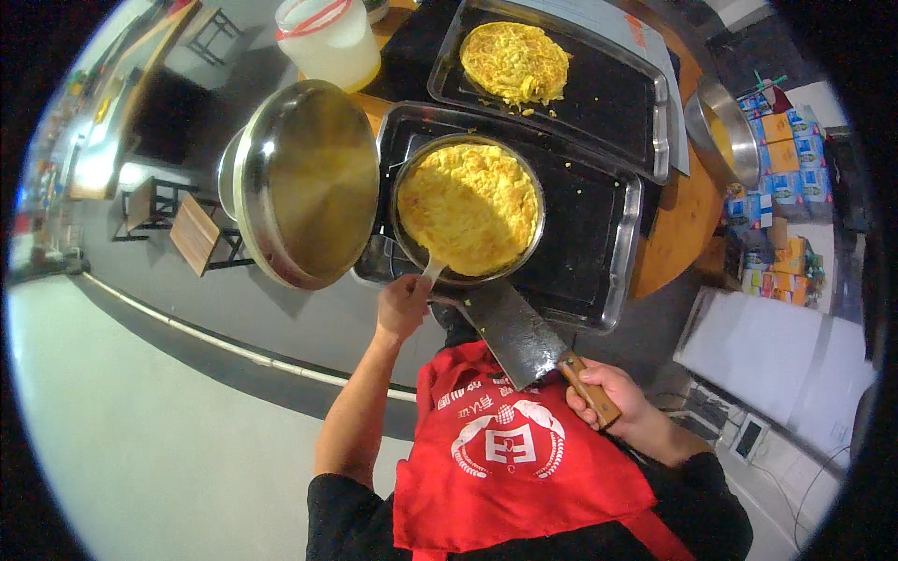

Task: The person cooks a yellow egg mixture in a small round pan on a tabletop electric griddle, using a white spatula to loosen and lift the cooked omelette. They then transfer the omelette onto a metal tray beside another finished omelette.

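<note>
A thick yellow flat cake (468, 208) with browned patches fills a round metal pan (540, 223), which rests on the nearer black baking tray (582, 252). My left hand (405, 306) grips a pale flat utensil (433, 269), its tip at the cake's near-left edge by the pan's rim. In my right hand (614, 394) is the wooden handle of a cleaver (515, 329). The wide dark blade points up and left, its far end close to the pan's near rim; whether they touch I cannot tell.
Behind lies a second black tray (617, 91) holding a shredded-looking yellow cake (516, 62) and crumbs. A large round metal lid or vessel (319, 182) stands tilted at left, near a plastic bucket (333, 49). A steel bowl (722, 133) sits at the wooden table's (677, 242) right edge.
</note>
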`<act>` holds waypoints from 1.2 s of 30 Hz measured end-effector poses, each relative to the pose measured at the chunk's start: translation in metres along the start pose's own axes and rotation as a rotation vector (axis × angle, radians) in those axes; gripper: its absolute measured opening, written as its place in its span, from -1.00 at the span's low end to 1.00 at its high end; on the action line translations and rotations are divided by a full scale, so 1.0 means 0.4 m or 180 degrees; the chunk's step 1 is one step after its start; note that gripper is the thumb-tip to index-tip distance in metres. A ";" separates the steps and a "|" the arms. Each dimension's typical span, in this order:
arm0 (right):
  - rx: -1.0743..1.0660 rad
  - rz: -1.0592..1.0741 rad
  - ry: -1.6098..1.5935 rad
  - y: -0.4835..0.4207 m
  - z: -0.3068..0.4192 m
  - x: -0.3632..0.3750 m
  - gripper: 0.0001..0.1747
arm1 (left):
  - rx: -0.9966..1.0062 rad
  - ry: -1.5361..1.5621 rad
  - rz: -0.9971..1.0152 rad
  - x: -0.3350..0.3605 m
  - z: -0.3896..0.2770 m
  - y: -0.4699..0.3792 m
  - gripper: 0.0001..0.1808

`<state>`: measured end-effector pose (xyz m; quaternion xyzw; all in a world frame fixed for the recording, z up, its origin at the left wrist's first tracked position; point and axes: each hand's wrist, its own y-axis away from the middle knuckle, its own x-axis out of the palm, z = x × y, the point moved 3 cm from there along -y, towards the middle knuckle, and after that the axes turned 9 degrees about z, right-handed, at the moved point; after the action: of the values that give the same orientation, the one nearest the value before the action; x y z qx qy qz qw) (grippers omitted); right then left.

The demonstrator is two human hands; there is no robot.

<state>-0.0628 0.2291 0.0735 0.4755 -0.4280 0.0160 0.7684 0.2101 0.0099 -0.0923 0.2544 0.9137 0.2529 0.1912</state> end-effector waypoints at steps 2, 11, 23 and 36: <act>-0.0059 0.0121 -0.0067 -0.020 -0.029 0.012 -0.68 | -0.0071 0.0183 0.0110 -0.002 -0.002 -0.001 -0.61; -0.0348 0.0121 -0.0122 -0.093 -0.124 0.024 -0.67 | -0.0076 0.0100 0.0317 -0.023 -0.079 0.003 -0.59; -0.0489 0.0426 -0.1038 -0.195 -0.133 0.065 -0.69 | -0.0231 -0.0027 0.0356 -0.024 -0.128 0.007 -0.63; -0.0940 -0.0171 -0.1362 -0.275 -0.154 0.112 -0.68 | -0.0501 0.0243 0.0603 -0.034 -0.109 0.005 -0.74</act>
<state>0.0525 0.1975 0.0136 0.3619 -0.5658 -0.1679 0.7216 0.2008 -0.0121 -0.0534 0.3139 0.8695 0.3503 0.1509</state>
